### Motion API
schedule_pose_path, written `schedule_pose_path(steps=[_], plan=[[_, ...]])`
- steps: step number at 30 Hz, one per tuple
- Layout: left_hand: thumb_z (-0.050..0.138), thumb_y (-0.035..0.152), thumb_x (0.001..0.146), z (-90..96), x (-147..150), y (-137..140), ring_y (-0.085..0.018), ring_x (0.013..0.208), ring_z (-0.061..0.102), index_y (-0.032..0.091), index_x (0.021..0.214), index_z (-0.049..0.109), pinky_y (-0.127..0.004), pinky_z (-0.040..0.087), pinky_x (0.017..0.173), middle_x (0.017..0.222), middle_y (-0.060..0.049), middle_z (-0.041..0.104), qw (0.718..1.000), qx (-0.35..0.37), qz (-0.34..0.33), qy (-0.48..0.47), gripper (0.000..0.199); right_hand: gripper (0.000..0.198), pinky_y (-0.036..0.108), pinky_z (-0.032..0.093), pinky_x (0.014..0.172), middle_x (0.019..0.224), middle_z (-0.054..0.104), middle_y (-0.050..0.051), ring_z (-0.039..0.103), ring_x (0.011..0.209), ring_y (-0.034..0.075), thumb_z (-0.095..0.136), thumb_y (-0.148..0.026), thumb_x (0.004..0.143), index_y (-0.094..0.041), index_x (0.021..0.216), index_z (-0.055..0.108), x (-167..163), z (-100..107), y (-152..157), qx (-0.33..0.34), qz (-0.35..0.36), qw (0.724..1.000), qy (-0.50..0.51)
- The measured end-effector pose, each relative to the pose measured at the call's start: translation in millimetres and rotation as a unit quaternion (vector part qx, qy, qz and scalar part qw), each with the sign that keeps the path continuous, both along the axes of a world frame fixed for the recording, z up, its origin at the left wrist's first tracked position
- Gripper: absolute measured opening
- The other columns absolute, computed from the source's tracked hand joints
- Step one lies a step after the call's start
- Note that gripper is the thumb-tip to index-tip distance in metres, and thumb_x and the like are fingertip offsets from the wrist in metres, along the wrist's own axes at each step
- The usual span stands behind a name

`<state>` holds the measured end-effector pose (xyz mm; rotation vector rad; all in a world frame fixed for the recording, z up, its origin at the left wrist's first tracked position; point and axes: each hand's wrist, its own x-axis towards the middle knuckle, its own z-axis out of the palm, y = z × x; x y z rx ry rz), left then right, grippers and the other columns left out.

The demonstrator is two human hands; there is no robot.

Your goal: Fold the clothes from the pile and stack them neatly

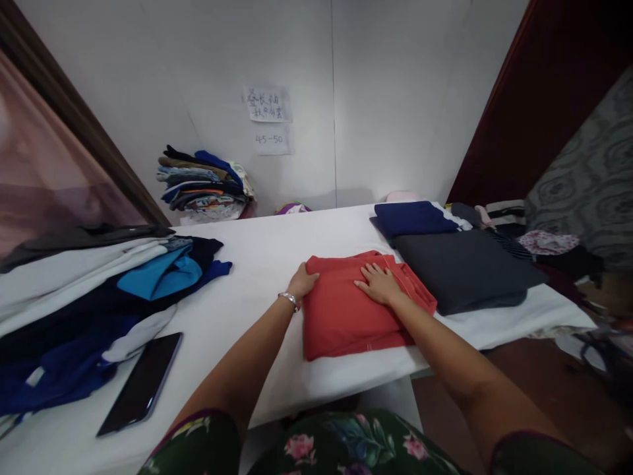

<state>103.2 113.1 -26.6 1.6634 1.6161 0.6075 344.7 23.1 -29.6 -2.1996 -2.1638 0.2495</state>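
A folded red garment point(346, 310) lies on the white-covered table point(257, 244) in front of me. My left hand point(301, 282), with a silver bangle at the wrist, holds the garment's left edge. Its thumb rests on top, and part of its fingers is hidden at the fold. On the upper right of the same garment, my right hand point(380, 284) lies flat with its fingers spread. Touching or close to the garment's right side is a dark grey folded garment point(465, 270), with navy folded clothing point(415, 218) behind it.
At the left is a loose heap of clothes point(99, 284), with a phone point(143, 382) beside it. A tall clothes stack point(205, 185) stands by the wall at back left. Paper notes point(270, 105) hang on the wall. More clothes point(548, 243) lie beyond the right side.
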Motion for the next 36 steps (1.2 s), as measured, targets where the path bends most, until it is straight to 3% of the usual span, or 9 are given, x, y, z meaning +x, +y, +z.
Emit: schedule_pose_path(steps=[3, 5, 10, 16, 21, 27, 31, 33, 36], plan=[[0.067, 0.036, 0.075, 3.6, 1, 18, -0.026, 0.114, 0.06, 0.013, 0.142, 0.036, -0.031, 0.049, 0.09, 0.134, -0.017, 0.056, 0.999, -0.013, 0.002, -0.039, 0.077, 0.072, 0.055, 0.018, 0.112, 0.155, 0.027, 0.012, 0.021, 0.143, 0.03, 0.023, -0.063, 0.092, -0.016, 0.146, 0.035, -2, -1, -1, 0.011, 0.001, 1.0, -0.004], [0.062, 0.044, 0.078, 7.2, 2, 29, -0.024, 0.114, 0.059, 0.015, 0.137, 0.045, -0.028, 0.049, 0.088, 0.133, -0.015, 0.057, 0.998, -0.008, -0.018, -0.061, 0.067, 0.072, 0.055, 0.018, 0.112, 0.155, 0.028, 0.012, 0.021, 0.143, 0.03, 0.024, -0.063, 0.092, -0.017, 0.146, 0.036, -4, 1, -2, 0.013, 0.001, 1.0, -0.003], [0.057, 0.061, 0.076, 13.9, 1, 44, -0.023, 0.098, 0.063, 0.016, 0.098, 0.068, -0.029, 0.048, 0.083, 0.105, -0.008, 0.071, 0.992, 0.003, -0.101, -0.07, 0.051, 0.068, 0.055, 0.019, 0.111, 0.153, 0.032, 0.013, 0.025, 0.142, 0.03, 0.03, -0.061, 0.092, -0.017, 0.143, 0.041, -5, 3, -5, 0.034, 0.004, 0.999, 0.02], [0.053, 0.07, 0.072, 11.3, -17, 61, -0.02, 0.082, 0.06, 0.017, 0.074, 0.065, -0.027, 0.045, 0.071, 0.08, -0.004, 0.069, 0.989, 0.025, -0.148, -0.015, 0.054, 0.05, 0.048, 0.018, 0.113, 0.142, 0.049, 0.009, 0.035, 0.137, 0.026, 0.037, -0.049, 0.095, -0.019, 0.131, 0.055, -2, -1, -13, 0.126, -0.036, 0.989, 0.075], [0.068, 0.06, 0.063, -2.2, -20, 68, -0.022, 0.077, 0.058, 0.02, 0.059, 0.06, -0.029, 0.04, 0.068, 0.064, -0.002, 0.062, 0.985, 0.044, -0.134, 0.098, 0.041, 0.045, 0.048, 0.021, 0.112, 0.141, 0.05, 0.009, 0.038, 0.135, 0.026, 0.037, -0.047, 0.095, -0.021, 0.126, 0.059, -5, 1, -13, 0.11, -0.051, 0.989, 0.084], [0.056, 0.058, 0.076, 1.8, -23, 64, -0.023, 0.08, 0.063, 0.02, 0.072, 0.065, -0.03, 0.043, 0.071, 0.078, -0.005, 0.069, 0.979, 0.057, -0.131, 0.148, 0.04, 0.045, 0.051, 0.022, 0.111, 0.141, 0.05, 0.012, 0.039, 0.134, 0.028, 0.038, -0.044, 0.095, -0.019, 0.126, 0.059, -10, 7, -12, 0.088, -0.05, 0.992, 0.073], [0.05, 0.055, 0.084, 19.3, -11, 46, -0.027, 0.103, 0.061, 0.016, 0.101, 0.066, -0.035, 0.045, 0.086, 0.112, -0.013, 0.068, 0.978, 0.085, -0.109, 0.159, 0.045, 0.046, 0.053, 0.02, 0.111, 0.148, 0.041, 0.012, 0.029, 0.14, 0.028, 0.038, -0.042, 0.095, -0.018, 0.131, 0.053, -16, 22, 12, 0.117, -0.014, 0.991, 0.065], [0.048, 0.055, 0.086, 22.4, -1, 26, -0.029, 0.123, 0.05, 0.017, 0.118, 0.059, -0.039, 0.037, 0.101, 0.132, -0.014, 0.057, 0.965, 0.155, -0.122, 0.17, 0.051, 0.047, 0.052, 0.015, 0.113, 0.152, 0.034, 0.01, 0.021, 0.143, 0.026, 0.037, -0.042, 0.096, -0.021, 0.137, 0.047, -16, 28, 32, 0.133, 0.016, 0.989, 0.059], [0.045, 0.055, 0.089, 14.4, 10, -6, -0.028, 0.135, 0.037, 0.02, 0.128, 0.054, -0.047, 0.021, 0.113, 0.145, -0.012, 0.046, 0.925, 0.241, -0.203, 0.211, 0.053, 0.05, 0.052, 0.011, 0.115, 0.153, 0.032, 0.01, 0.017, 0.145, 0.026, 0.04, -0.041, 0.095, -0.022, 0.141, 0.042, -6, 24, 60, 0.085, 0.01, 0.995, 0.058]])
